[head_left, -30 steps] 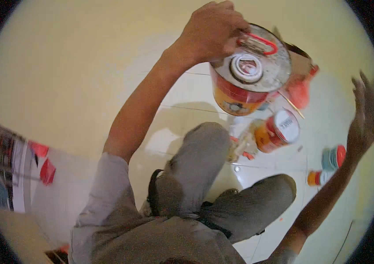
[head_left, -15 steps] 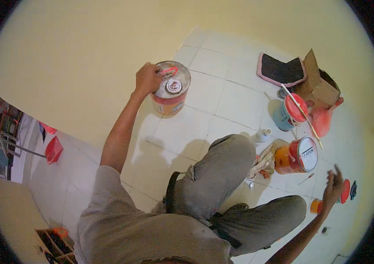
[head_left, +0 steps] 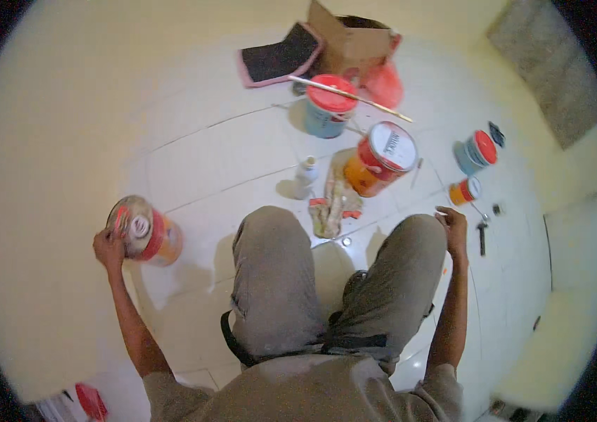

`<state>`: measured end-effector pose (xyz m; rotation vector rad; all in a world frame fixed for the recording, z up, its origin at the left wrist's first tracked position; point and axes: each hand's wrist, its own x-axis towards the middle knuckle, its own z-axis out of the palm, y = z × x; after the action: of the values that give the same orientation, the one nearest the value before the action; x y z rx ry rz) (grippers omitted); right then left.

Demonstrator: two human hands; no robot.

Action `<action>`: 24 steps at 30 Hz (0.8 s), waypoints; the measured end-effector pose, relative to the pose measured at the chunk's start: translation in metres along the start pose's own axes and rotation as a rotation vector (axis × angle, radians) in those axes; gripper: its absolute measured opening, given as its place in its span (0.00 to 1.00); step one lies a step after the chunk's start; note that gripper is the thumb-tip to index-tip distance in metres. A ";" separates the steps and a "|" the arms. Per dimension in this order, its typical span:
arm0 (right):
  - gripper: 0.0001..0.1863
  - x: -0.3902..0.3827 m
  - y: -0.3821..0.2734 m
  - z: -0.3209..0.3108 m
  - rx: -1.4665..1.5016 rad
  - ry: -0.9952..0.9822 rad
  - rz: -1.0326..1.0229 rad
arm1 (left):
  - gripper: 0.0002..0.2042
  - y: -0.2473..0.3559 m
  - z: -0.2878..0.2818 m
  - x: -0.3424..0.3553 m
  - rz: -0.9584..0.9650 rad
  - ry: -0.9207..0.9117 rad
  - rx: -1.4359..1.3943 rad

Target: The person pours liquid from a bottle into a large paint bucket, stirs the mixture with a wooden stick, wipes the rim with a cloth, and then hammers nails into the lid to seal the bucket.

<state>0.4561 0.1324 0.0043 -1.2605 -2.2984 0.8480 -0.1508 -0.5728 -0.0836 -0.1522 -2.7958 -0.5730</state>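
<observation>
At the person's left, the large metal can (head_left: 165, 238) has come down from its raised position ahead and appears to stand on the floor (head_left: 207, 165); its weight therefore seems no longer fully carried. Left hand (head_left: 108, 248): fingers curled at the can's red handle (head_left: 122, 221). Right hand (head_left: 456, 231): drawn in beside the right knee (head_left: 418, 235); whether its fingers pinch anything cannot be determined. Visible count: orange-red cans (head_left: 368, 176), three, including the large one; teal buckets (head_left: 324, 121), two; white bottle (head_left: 306, 179), one; slender stick (head_left: 354, 97), one; hammer (head_left: 482, 240), one; cardboard box (head_left: 366, 50), one.
</observation>
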 end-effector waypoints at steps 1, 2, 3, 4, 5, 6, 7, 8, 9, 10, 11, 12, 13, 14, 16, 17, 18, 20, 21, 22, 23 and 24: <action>0.14 -0.007 -0.008 -0.004 -0.060 -0.007 -0.008 | 0.19 0.017 0.005 -0.004 -0.019 -0.037 0.020; 0.14 -0.013 -0.016 -0.010 -0.117 -0.018 -0.020 | 0.19 0.032 0.008 -0.009 -0.041 -0.067 0.042; 0.14 -0.015 -0.011 -0.010 -0.086 0.000 -0.039 | 0.19 0.030 0.010 -0.008 -0.019 -0.070 0.020; 0.14 -0.015 -0.019 -0.007 -0.085 0.017 -0.033 | 0.19 0.017 0.009 -0.005 0.022 0.001 -0.022; 0.14 -0.015 -0.029 -0.003 -0.078 -0.006 -0.012 | 0.19 0.015 0.010 -0.004 0.060 0.065 -0.067; 0.14 -0.013 -0.037 -0.001 -0.070 -0.030 0.009 | 0.19 0.013 0.010 -0.003 0.070 0.060 -0.078; 0.14 -0.011 -0.028 -0.002 -0.034 -0.013 -0.001 | 0.19 0.026 0.007 -0.008 0.083 0.042 -0.019; 0.14 -0.007 -0.031 -0.002 -0.041 0.000 0.005 | 0.19 0.030 0.002 -0.010 0.094 0.036 0.052; 0.14 -0.002 -0.032 -0.002 -0.046 -0.010 -0.010 | 0.19 0.025 0.006 -0.009 0.102 0.030 0.042; 0.14 0.004 -0.034 -0.002 -0.044 -0.021 -0.029 | 0.19 0.013 0.005 -0.006 0.098 0.052 0.014; 0.14 0.014 -0.033 -0.005 -0.090 -0.035 -0.010 | 0.19 0.010 0.006 -0.005 0.096 0.069 -0.013; 0.14 0.019 -0.030 -0.010 -0.091 -0.026 -0.001 | 0.19 0.008 0.008 -0.005 0.107 0.064 -0.019; 0.14 0.024 -0.034 -0.009 -0.067 -0.012 0.019 | 0.20 0.008 0.002 -0.005 0.059 -0.006 -0.072; 0.14 0.029 -0.038 -0.007 -0.036 0.001 0.038 | 0.20 0.003 -0.005 -0.004 0.013 -0.071 -0.121; 0.15 0.039 -0.039 -0.004 0.032 0.039 0.070 | 0.21 0.010 -0.012 -0.003 0.056 -0.096 -0.076; 0.16 0.043 -0.032 -0.006 0.039 0.037 0.044 | 0.22 0.043 -0.023 -0.016 0.046 -0.084 0.024; 0.16 0.047 -0.027 -0.007 0.053 0.033 0.009 | 0.22 0.074 -0.038 -0.024 0.033 -0.061 0.125; 0.16 0.058 -0.018 -0.003 0.041 0.015 -0.009 | 0.20 0.110 -0.047 -0.010 0.168 -0.005 0.099; 0.16 0.064 -0.013 0.000 0.036 0.006 0.002 | 0.18 0.123 -0.045 0.003 0.298 0.057 -0.016; 0.17 0.068 -0.005 0.001 0.020 -0.005 0.023 | 0.16 0.179 -0.045 0.002 0.435 0.054 -0.135; 0.16 0.071 0.015 -0.004 0.016 0.003 0.010 | 0.13 0.263 -0.045 -0.008 0.575 0.048 -0.267; 0.16 0.074 0.029 -0.007 0.011 0.004 0.018 | 0.11 0.342 -0.041 -0.022 0.651 -0.058 -0.390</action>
<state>0.4398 0.2101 -0.0066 -1.2791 -2.2791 0.8622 -0.0652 -0.2774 0.0726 -1.1142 -2.4288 -0.9222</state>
